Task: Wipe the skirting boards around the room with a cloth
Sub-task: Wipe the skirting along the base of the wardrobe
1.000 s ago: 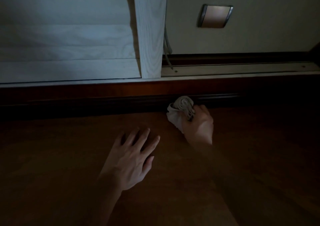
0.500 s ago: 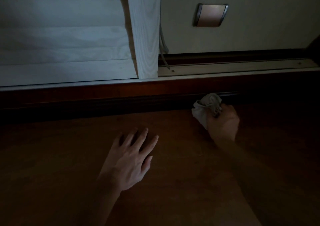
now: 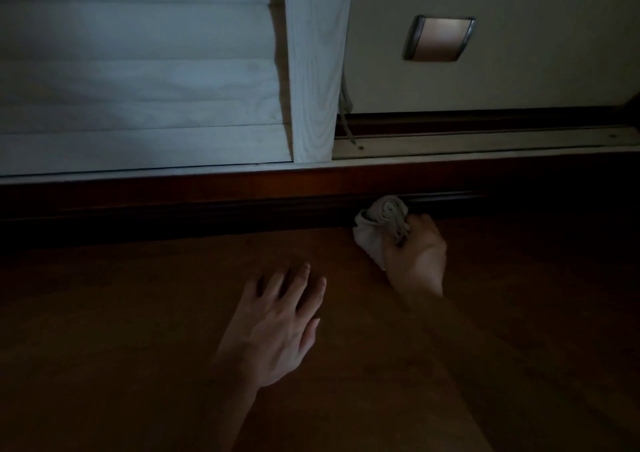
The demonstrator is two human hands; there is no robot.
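Head view, in dim light: my right hand grips a bunched pale cloth, fingers curled round it, and presses it against the dark wooden skirting board just ahead of my knuckles. The cloth's paler loose end sticks out to the left of that hand, low near the wooden floor. My left hand lies flat on the floor, nearer me and to the left of the right hand, fingers straight and a little spread, holding nothing; the two hands are near but apart. The skirting board runs left and right past both hands along the floor's far edge. Beyond my left hand stands a pale louvred shutter, its upright stile ending roughly ahead of the gap between my hands. Beyond my right hand a light rail with screws lies along the wall's base, and a thin cord hangs just beside the stile. Higher on the wall sits a small metal-edged plate.
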